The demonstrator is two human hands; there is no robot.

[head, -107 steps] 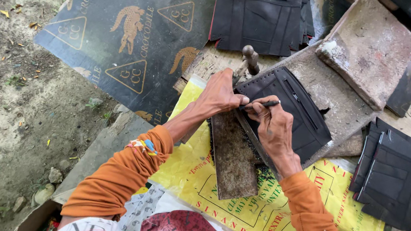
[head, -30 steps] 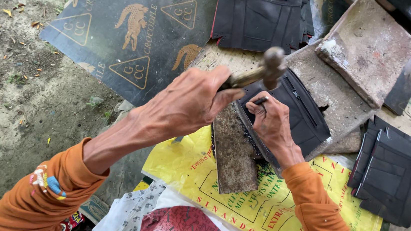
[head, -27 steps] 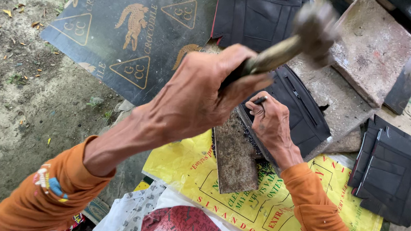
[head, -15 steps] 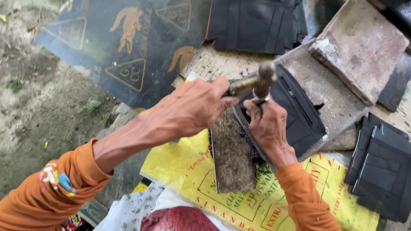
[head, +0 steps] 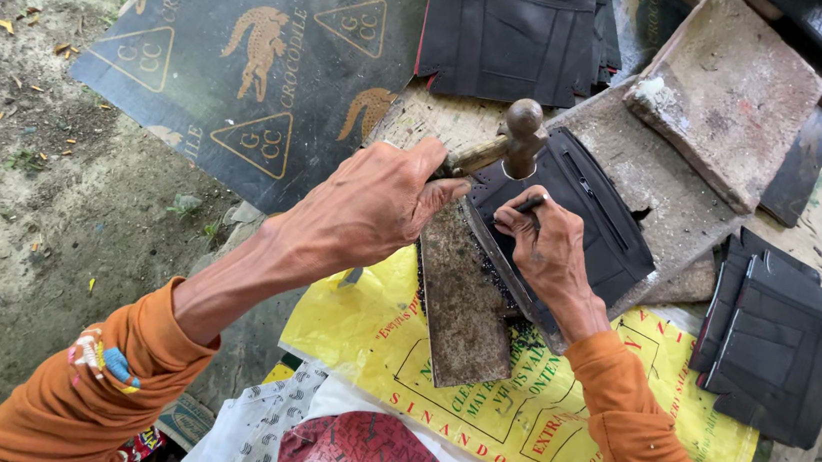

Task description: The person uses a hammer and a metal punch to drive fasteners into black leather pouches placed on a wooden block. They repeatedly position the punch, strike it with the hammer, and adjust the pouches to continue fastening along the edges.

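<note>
While the left hand (head: 373,207) grips a wooden-handled hammer with a rounded metal head (head: 519,136), the right hand (head: 545,249) pinches a thin dark punch (head: 528,203) against the black leather wallet piece (head: 583,217) at frame centre — resting on a rusty flat metal slab (head: 464,306). Punching looks under way; finished-looking black pieces (head: 773,336) lie at right — how many holes remain is unclear.

From my feed the scene sits in soft, even daylight with no hard shadows, only a faint dark patch under the left hand (head: 368,207) toward six o'clock. I see mild sheen on the yellow sack (head: 515,402) and the black leather piece (head: 583,217), and the hammer (head: 515,141) head looks slightly smeared. Toward nine o'clock the dirt ground (head: 25,174) bends and softens at the frame edge.
</note>
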